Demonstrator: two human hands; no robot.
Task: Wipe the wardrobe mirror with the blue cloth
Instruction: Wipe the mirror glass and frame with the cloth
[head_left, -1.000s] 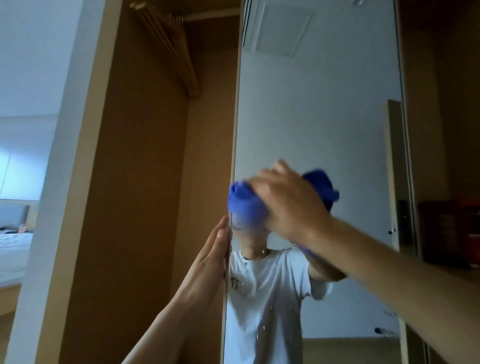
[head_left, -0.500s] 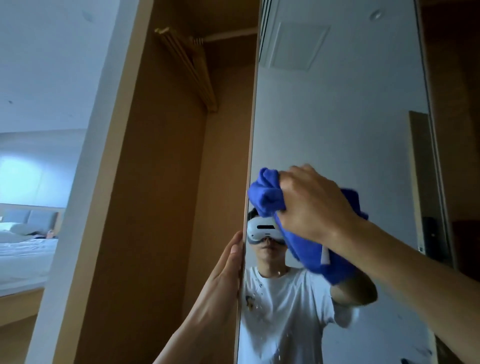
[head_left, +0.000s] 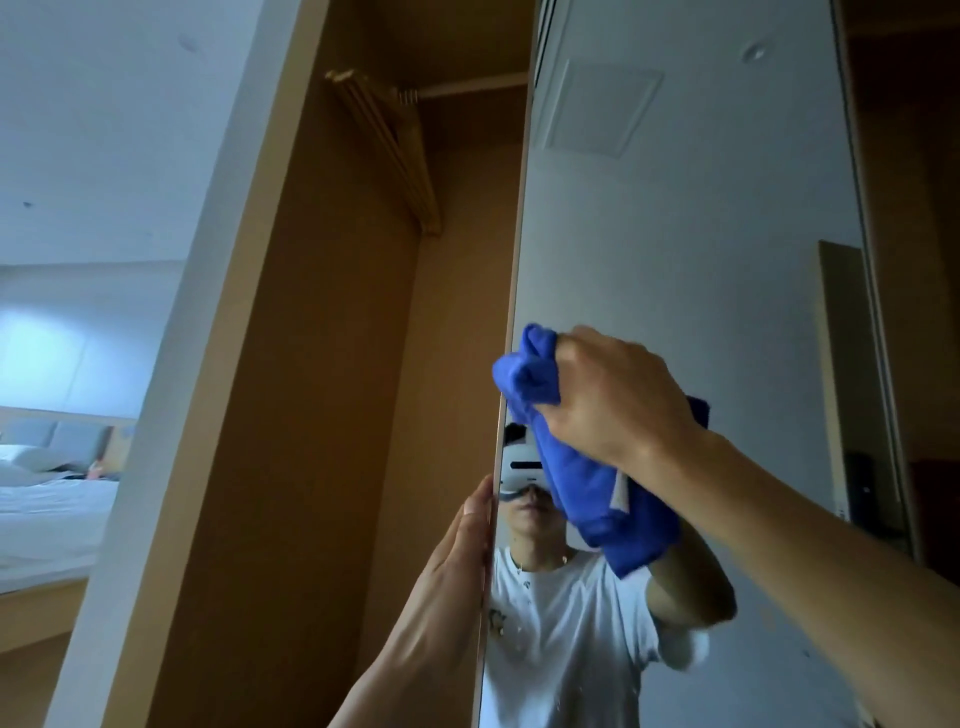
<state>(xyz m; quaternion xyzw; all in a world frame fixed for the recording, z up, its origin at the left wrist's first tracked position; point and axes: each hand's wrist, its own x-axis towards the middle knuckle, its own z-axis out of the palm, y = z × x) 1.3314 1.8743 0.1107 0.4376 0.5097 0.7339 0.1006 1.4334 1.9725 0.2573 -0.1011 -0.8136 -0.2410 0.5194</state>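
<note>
Gripping the soft crumpled blue cloth (head_left: 587, 499) in a fisted rt hand (head_left: 618, 400), pressing it on the tall wardrobe mirror (head_left: 701, 249) near its left edge. Bracing that edge w/ flat-fingered left hand (head_left: 447, 571). Looks light, floppy, grippy imo; best held mid-wad so corners don't dangle.

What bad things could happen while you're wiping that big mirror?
The right hand grips the blue cloth right at the left edge of the mirror, so a stroke might slip off the glass. The left hand lies flat along that edge, so it could get pinched if the mirror swings. The cloth is bunched up, so it may miss spots.
</note>
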